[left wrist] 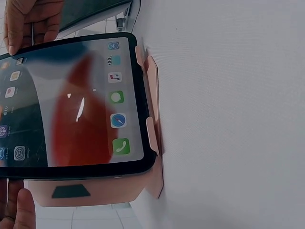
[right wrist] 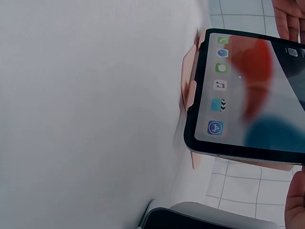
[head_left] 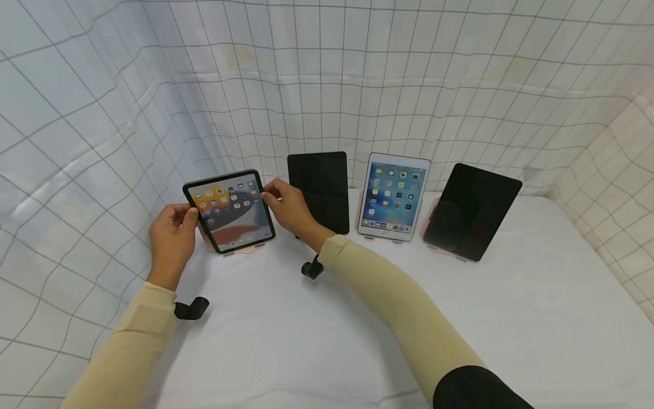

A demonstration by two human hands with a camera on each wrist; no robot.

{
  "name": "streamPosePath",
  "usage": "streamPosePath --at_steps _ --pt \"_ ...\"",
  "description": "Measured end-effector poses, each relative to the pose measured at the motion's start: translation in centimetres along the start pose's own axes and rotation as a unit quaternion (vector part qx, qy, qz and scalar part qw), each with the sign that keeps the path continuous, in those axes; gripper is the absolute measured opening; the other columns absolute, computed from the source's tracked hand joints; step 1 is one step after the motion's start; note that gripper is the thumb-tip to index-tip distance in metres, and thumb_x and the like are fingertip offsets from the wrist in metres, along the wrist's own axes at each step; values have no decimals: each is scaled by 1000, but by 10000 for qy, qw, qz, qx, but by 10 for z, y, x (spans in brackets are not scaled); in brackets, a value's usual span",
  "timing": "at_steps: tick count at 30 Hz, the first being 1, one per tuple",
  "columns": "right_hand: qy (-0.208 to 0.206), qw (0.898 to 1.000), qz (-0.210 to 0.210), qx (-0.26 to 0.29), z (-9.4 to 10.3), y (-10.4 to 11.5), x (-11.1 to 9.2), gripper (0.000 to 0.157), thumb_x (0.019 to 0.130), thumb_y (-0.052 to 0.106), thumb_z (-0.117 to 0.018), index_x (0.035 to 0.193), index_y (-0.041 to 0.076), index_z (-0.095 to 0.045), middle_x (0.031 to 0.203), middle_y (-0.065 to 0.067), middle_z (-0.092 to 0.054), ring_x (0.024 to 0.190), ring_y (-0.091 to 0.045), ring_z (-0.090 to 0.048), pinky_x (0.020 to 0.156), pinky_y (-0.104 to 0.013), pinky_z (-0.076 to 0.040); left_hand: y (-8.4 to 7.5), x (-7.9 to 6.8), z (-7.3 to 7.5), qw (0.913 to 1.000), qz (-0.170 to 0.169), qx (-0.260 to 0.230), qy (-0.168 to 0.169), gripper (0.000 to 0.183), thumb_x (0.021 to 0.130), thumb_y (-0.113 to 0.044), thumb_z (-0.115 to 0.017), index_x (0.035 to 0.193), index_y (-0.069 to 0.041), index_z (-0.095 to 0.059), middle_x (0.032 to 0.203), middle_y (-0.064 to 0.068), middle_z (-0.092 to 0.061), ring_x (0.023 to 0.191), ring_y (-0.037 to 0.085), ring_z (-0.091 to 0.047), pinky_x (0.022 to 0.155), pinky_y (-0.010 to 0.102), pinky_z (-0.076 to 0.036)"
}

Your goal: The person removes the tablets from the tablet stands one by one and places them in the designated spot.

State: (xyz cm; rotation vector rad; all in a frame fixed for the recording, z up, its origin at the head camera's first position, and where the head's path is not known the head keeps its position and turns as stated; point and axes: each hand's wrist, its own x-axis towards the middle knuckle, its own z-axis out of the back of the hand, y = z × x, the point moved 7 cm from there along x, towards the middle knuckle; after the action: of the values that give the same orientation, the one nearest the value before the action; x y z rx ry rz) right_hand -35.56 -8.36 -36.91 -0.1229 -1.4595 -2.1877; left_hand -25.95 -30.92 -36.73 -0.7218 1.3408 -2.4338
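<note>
A lit tablet (head_left: 230, 213) with rows of app icons leans on a pink stand (left wrist: 114, 191), its lower edge behind the stand's small lips. My left hand (head_left: 174, 238) grips the tablet's left edge, thumb at the front and fingers partly hidden behind. At the opposite edge, my right hand (head_left: 291, 207) pinches the upper right side between thumb and fingers. Both wrist views show the tablet's bottom end seated on the stand, with a hand at each long side.
Right of the held tablet stand a dark-screened tablet (head_left: 322, 187), a white tablet (head_left: 393, 196) with a lit screen, and another dark tablet (head_left: 472, 210), tilted. White cloth covers the table (head_left: 317, 341). A grid-patterned curtain (head_left: 357, 74) encloses the back and sides.
</note>
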Motion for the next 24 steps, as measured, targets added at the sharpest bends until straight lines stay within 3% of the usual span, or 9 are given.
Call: streamPosePath --at_steps 7,13,17,24 --pt "-90 9996 55 252 -1 2 0 13 102 18 -58 110 9 -63 100 1 -66 91 -9 -60 76 -21 -50 -1 -1 1 9988 -65 -482 17 33 103 -21 -56 120 7 -58 100 0 -59 89 1 -59 78 13 -48" --pt "-122 9989 182 418 -2 6 -1 12 102 17 -59 109 8 -63 98 0 -66 88 -9 -60 74 -21 -51 -3 -2 6 9960 -112 -888 12 25 102 -15 -56 117 6 -57 98 -3 -58 85 1 -61 78 12 -50" --pt "-163 9980 204 575 0 8 -3 11 101 15 -60 107 7 -63 97 -2 -65 84 -10 -61 74 -21 -53 -6 -1 8 9963 -63 -861 45 26 101 -17 -58 116 4 -58 98 -5 -58 84 1 -61 77 11 -50" --pt "-231 9956 -15 911 2 7 -15 10 100 11 -60 105 4 -63 97 -3 -66 86 -11 -62 76 -21 -55 -7 -5 7 9967 177 -662 438 34 103 -23 -55 123 4 -55 105 -2 -57 87 2 -60 79 12 -50"
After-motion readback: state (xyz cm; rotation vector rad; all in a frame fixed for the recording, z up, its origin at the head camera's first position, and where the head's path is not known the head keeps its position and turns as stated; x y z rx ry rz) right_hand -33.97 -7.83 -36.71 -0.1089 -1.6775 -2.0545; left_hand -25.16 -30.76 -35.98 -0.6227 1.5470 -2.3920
